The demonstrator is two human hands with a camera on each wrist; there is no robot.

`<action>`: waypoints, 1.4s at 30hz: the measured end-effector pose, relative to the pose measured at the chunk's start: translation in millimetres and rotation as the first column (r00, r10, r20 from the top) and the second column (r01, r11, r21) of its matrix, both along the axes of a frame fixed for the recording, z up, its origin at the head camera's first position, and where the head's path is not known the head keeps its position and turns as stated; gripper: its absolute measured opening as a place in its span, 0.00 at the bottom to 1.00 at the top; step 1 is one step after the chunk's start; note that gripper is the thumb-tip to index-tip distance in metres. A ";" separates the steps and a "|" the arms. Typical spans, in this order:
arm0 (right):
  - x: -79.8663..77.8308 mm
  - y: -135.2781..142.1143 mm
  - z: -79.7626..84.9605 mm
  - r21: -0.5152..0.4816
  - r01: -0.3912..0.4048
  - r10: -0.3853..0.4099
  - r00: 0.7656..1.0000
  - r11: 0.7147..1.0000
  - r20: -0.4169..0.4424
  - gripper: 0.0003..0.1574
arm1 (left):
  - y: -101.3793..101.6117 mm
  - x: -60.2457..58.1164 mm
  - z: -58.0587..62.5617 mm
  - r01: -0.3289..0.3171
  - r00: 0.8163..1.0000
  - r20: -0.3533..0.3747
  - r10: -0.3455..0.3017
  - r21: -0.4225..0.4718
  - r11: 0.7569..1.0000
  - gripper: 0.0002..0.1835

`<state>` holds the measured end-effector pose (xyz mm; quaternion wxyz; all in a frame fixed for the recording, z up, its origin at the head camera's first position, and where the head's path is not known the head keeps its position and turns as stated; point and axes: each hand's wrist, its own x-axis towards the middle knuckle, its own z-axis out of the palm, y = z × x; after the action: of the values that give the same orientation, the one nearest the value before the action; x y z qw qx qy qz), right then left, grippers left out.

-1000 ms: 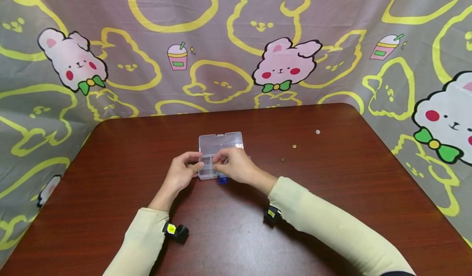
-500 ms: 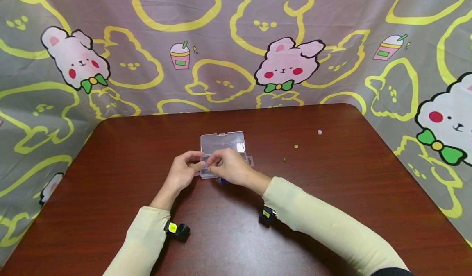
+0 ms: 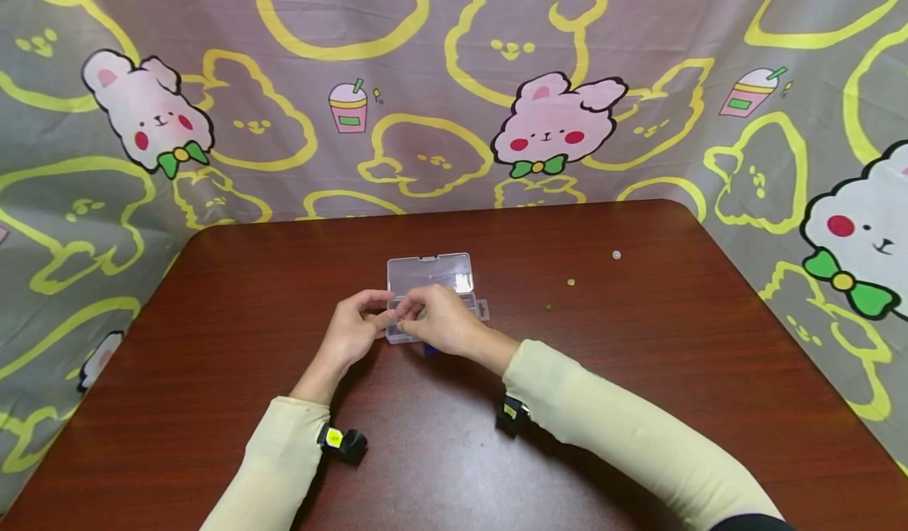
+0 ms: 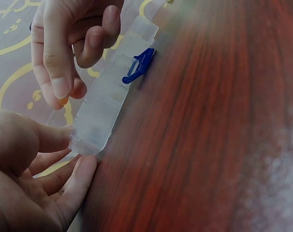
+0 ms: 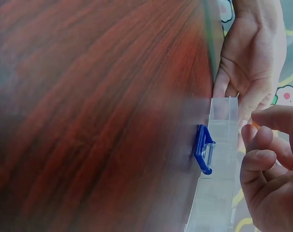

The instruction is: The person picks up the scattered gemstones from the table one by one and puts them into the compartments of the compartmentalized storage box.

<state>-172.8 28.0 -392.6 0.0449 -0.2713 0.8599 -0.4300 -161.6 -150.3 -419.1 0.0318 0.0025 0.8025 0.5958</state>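
Note:
A clear plastic compartment box [image 3: 429,273] lies on the table with its lid raised at the back. My left hand [image 3: 352,330] grips the box's left end between thumb and fingers. Over the left compartments, my right hand [image 3: 443,322] pinches a tiny orange piece [image 4: 64,101], perhaps a bead, between thumb and forefinger. In the right wrist view, a blue latch [image 5: 202,150] hangs swung out from the box's front side. The right hand covers much of the box in the head view, so what its compartments hold cannot be told.
Right of the box, several small pieces are spread on the brown table [image 3: 426,452]: a white one [image 3: 616,254], a yellowish one [image 3: 571,282] and a dark greenish one [image 3: 548,307]. A patterned cloth [image 3: 426,66] hangs behind the table.
My right hand has moved left across the box to its left end, uncovering the hang tab on the right side. The left hand keeps its grip. The head view has shifted slightly.

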 end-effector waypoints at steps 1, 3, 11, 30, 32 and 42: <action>-0.2 0.2 0.1 -0.002 -0.002 0.002 1.000 1.000 -0.002 0.04 | 0.0 0.0 0.1 0.001 1.000 0.001 -0.001 -0.001 1.000 0.18; -0.9 0.7 0.5 -0.009 -0.005 0.005 1.000 1.000 -0.001 0.04 | 0.2 -0.1 0.5 -0.001 1.000 0.001 0.001 -0.004 1.000 0.18; -1.8 9.5 2.2 0.007 0.004 -0.004 0.999 1.000 -0.033 0.04 | 1.0 -0.1 0.4 -0.011 1.000 -0.009 0.011 -0.029 1.000 0.17; -0.5 78.8 -3.0 0.013 0.105 -0.104 0.992 0.994 -0.067 0.02 | 2.2 0.7 -0.3 -0.028 1.000 -0.013 0.027 -0.072 0.997 0.17; -0.3 87.8 -3.4 0.013 0.125 -0.124 0.990 0.992 -0.063 0.03 | 2.2 0.9 -0.4 -0.022 1.000 -0.017 0.021 -0.065 0.998 0.17; 6.4 123.0 -11.0 0.013 0.174 -0.173 0.982 0.985 -0.081 0.04 | 1.4 1.5 -0.9 -0.018 1.000 -0.021 0.017 -0.046 0.999 0.16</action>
<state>-166.4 151.0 -403.5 -0.0245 -0.2118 0.8856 -0.4127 -160.1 -148.9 -420.0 0.0183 0.0011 0.8164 0.5772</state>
